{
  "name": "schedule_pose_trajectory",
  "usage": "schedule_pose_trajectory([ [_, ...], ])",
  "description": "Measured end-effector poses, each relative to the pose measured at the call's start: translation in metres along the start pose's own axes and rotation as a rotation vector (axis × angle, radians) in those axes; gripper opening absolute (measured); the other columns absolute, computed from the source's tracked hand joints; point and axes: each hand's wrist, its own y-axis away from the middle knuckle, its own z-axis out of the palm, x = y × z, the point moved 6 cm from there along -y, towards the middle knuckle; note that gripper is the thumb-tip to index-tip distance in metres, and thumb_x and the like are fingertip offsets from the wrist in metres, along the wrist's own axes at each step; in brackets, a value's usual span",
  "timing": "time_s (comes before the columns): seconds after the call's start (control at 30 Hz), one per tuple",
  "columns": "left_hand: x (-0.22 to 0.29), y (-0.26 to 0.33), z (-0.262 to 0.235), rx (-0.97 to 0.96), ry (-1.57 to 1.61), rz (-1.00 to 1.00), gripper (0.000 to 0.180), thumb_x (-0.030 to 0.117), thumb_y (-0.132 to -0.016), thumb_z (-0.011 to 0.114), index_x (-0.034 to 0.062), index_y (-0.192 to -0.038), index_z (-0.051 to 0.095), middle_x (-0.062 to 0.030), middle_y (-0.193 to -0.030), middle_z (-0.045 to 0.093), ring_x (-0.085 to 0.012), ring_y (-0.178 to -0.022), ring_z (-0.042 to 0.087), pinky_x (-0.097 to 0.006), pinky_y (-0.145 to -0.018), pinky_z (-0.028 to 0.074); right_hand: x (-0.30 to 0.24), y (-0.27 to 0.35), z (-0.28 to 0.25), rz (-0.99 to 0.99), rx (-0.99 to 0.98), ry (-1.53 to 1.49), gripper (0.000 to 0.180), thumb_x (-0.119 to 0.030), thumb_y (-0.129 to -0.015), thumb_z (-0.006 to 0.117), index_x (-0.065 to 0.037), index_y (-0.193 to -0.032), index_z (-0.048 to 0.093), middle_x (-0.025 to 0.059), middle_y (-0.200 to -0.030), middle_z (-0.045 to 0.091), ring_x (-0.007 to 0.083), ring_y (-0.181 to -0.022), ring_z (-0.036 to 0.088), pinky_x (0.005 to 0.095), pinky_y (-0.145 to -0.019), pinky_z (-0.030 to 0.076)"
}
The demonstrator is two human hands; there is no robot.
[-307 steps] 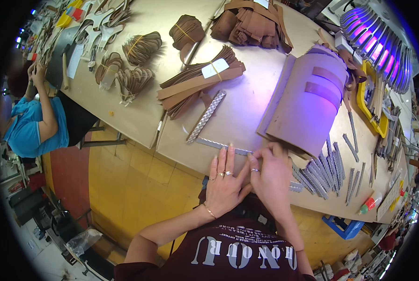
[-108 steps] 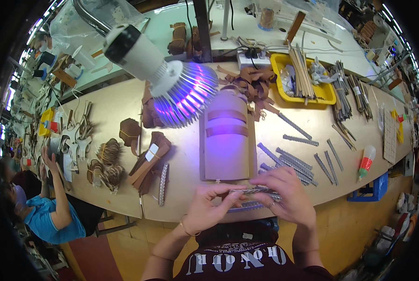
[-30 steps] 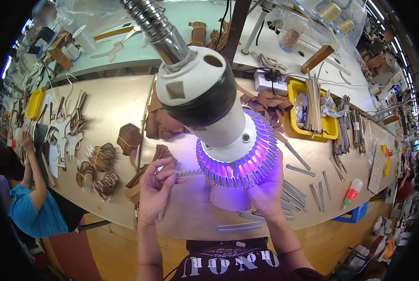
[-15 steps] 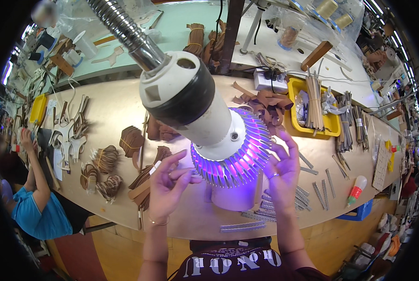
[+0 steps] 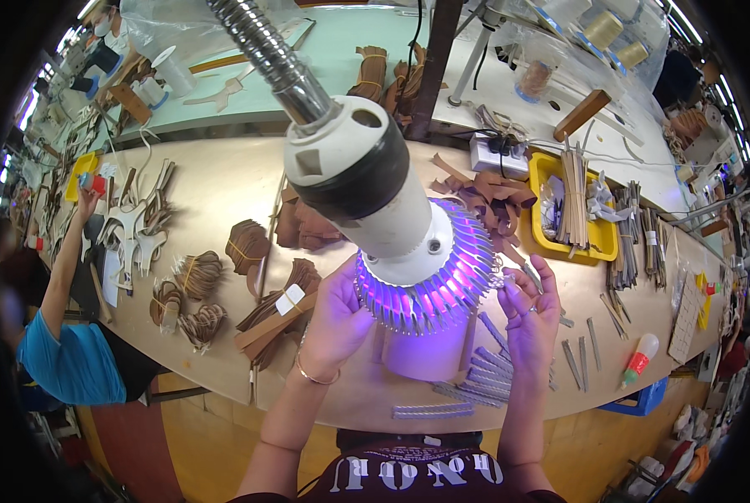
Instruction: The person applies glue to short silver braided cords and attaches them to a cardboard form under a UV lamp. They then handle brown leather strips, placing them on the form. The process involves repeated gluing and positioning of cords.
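A white-and-black lamp [image 5: 354, 180] with a finned metal rim glowing purple [image 5: 421, 289] hangs between my hands on a flexible metal neck [image 5: 270, 63]. My left hand [image 5: 338, 318] is at the rim's left side, its fingertips hidden behind the fins. To the right of the rim, my right hand [image 5: 530, 314] has thumb and fingers pinched together. What they hold, if anything, is too small to make out. Below the lamp stands a brown cylinder [image 5: 421, 356] in purple light. Grey patterned strips [image 5: 485, 377] lie beside it, with a few more strips [image 5: 432, 411] nearer me.
Brown strip bundles [image 5: 199, 275] and a stacked brown bundle [image 5: 287, 298] lie left. A yellow tray [image 5: 542, 239] with pale sticks stands right, near a red-and-white bottle [image 5: 640, 362]. A co-worker's blue sleeve [image 5: 52, 344] is at far left, the hand holding a small bottle.
My left hand has moved up and right, its fingers passing behind the lamp rim. My right hand has drawn right and its fingers have come together. The co-worker's hand has risen with a bottle.
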Motion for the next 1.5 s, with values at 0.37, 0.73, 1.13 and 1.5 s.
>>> schedule_pose_trajectory([
  [0.37, -0.030, 0.021, -0.014, -0.047, -0.542, 0.095, 0.031, -0.004, -0.083, 0.065, -0.0014, -0.113, 0.061, -0.0063, -0.110, 0.065, -0.0144, -0.095, 0.062, -0.028, -0.083, 0.049, -0.047, -0.009, -0.094, -0.236, 0.242, -0.022, 0.041, 0.004, -0.091, 0.061, -0.003, -0.129, 0.048, 0.0133, -0.111, 0.065, 0.0154, -0.100, 0.064, 0.0262, -0.087, 0.056],
  [0.73, -0.055, 0.051, -0.027, 0.060, -0.793, 0.071, 0.023, 0.002, -0.091, 0.059, -0.0013, -0.113, 0.065, -0.0106, -0.114, 0.064, -0.0171, -0.104, 0.060, -0.029, -0.087, 0.047, -0.040, -0.049, -0.298, -0.210, 0.560, 0.240, 0.029, 0.003, -0.092, 0.060, 0.002, -0.120, 0.052, 0.0115, -0.107, 0.061, 0.0163, -0.099, 0.062, 0.0265, -0.090, 0.056],
  [1.13, -0.051, 0.058, -0.011, 0.044, -0.858, 0.097, 0.023, 0.003, -0.089, 0.061, 0.0005, -0.112, 0.065, -0.0107, -0.114, 0.065, -0.0195, -0.105, 0.059, -0.031, -0.090, 0.045, -0.021, -0.050, -0.149, -0.579, 0.091, 1.484, 0.022, -0.018, -0.085, 0.071, -0.006, -0.104, 0.067, 0.0101, -0.104, 0.064, 0.0294, -0.102, 0.058, 0.0404, -0.092, 0.044],
  [1.5, -0.035, 0.059, -0.020, 0.054, -0.776, 0.141, 0.022, 0.000, -0.090, 0.060, 0.0000, -0.111, 0.065, -0.0114, -0.115, 0.065, -0.0186, -0.108, 0.059, -0.030, -0.089, 0.046, -0.012, -0.055, -0.114, -0.597, 0.011, 1.885, 0.016, -0.011, -0.093, 0.057, -0.003, -0.106, 0.062, 0.0102, -0.091, 0.062, 0.0245, -0.091, 0.060, 0.0373, -0.082, 0.046],
])
